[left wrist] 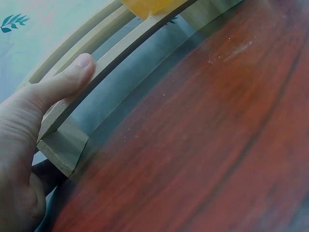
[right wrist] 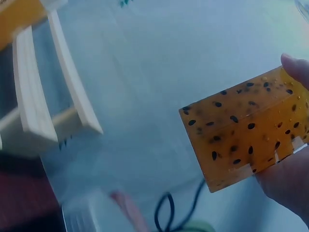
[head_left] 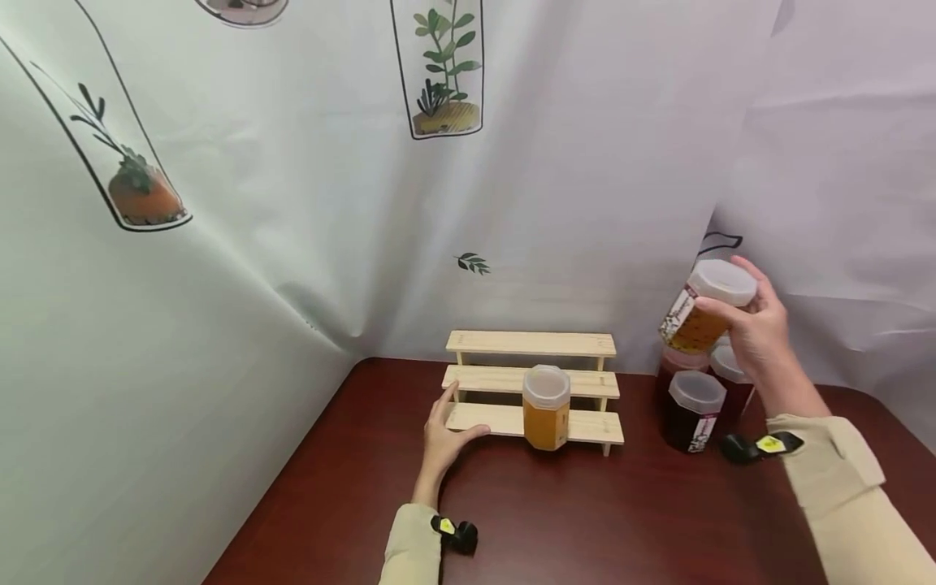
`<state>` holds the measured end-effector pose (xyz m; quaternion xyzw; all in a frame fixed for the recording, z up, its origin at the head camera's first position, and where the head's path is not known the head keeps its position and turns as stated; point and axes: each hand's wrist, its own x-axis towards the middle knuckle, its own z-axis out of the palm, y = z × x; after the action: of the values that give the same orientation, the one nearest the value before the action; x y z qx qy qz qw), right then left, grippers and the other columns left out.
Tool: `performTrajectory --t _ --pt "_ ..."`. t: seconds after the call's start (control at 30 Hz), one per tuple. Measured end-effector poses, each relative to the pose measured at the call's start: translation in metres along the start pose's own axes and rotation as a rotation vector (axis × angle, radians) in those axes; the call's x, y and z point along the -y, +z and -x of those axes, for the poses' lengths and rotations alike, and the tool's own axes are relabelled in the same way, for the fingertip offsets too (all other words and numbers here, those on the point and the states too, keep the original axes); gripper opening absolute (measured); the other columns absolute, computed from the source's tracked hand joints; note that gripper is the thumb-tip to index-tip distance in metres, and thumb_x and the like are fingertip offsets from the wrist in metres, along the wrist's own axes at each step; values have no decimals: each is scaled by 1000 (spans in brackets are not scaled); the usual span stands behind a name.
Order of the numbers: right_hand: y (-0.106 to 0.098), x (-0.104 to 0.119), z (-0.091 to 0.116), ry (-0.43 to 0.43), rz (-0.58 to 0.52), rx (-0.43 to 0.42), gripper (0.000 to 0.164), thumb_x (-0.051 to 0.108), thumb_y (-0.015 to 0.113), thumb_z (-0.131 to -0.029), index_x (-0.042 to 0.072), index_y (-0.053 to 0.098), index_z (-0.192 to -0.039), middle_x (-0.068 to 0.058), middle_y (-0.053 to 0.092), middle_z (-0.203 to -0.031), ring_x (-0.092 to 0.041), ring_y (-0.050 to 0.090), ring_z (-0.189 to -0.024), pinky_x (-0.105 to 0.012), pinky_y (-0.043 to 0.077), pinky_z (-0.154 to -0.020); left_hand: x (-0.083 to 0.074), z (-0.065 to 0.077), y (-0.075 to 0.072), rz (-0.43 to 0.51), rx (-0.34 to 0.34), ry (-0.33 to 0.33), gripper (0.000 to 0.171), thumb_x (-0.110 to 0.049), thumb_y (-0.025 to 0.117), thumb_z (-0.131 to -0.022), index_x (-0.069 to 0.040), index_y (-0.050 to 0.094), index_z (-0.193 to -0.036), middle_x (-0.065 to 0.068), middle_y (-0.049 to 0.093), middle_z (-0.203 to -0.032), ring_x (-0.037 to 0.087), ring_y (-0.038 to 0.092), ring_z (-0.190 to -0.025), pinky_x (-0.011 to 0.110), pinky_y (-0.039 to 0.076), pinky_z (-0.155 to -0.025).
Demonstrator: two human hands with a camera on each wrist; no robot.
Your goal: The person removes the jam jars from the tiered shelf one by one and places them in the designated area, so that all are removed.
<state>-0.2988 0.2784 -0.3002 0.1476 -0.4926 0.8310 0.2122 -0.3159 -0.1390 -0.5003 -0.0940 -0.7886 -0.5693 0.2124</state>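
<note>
My right hand (head_left: 760,329) grips a faceted jar (head_left: 698,323) with a whitish lid, raised and tilted above other jars. Dark seeds dot its amber filling, and the right wrist view shows this jar (right wrist: 241,130) close up. My left hand (head_left: 442,439) holds the left end of a three-step wooden rack (head_left: 490,418). Its thumb (left wrist: 79,72) lies against the front of the lowest step in the left wrist view, while the other fingers are mostly hidden there. On that lowest step stands an orange jar (head_left: 546,410) with a pale lid.
Dark jars, one in front (head_left: 695,414), cluster on the reddish-brown table (head_left: 556,512) right of the rack. A pale printed cloth (head_left: 585,203) hangs behind and to the sides. A dark loop like a cord (right wrist: 164,210) shows in the right wrist view.
</note>
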Motion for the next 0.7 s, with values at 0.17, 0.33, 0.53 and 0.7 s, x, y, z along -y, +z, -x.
performTrajectory --t 0.17,0.33,0.53,0.7 --pt "-25 6 7 5 22 -42 80 -20 63 -80 11 36 -148 4 61 -111 -5 57 -96 -11 49 -80 2 2 -4 -1 0 -17 93 -21 92 -63 -30 48 -144 11 53 -141 36 43 -137 61 35 -108" --pt "-52 7 18 22 68 -98 81 -19 64 -80 13 36 -149 7 59 -111 -3 55 -97 -9 48 -79 2 3 -4 -3 13 -26 94 -23 92 -64 -31 46 -145 12 52 -141 37 43 -137 62 34 -108" --pt "-77 7 32 71 164 -186 76 -15 67 -81 20 43 -144 13 59 -107 1 53 -95 -7 46 -74 0 5 -3 2 31 -25 94 -25 92 -64 -31 46 -146 12 52 -141 37 43 -136 63 35 -107" --pt "-92 5 39 81 127 -198 73 -16 66 -80 21 46 -140 13 59 -108 4 55 -93 -7 47 -74 -2 4 -3 6 28 -20 95 -25 92 -64 -31 45 -146 11 51 -142 37 43 -137 63 34 -107"
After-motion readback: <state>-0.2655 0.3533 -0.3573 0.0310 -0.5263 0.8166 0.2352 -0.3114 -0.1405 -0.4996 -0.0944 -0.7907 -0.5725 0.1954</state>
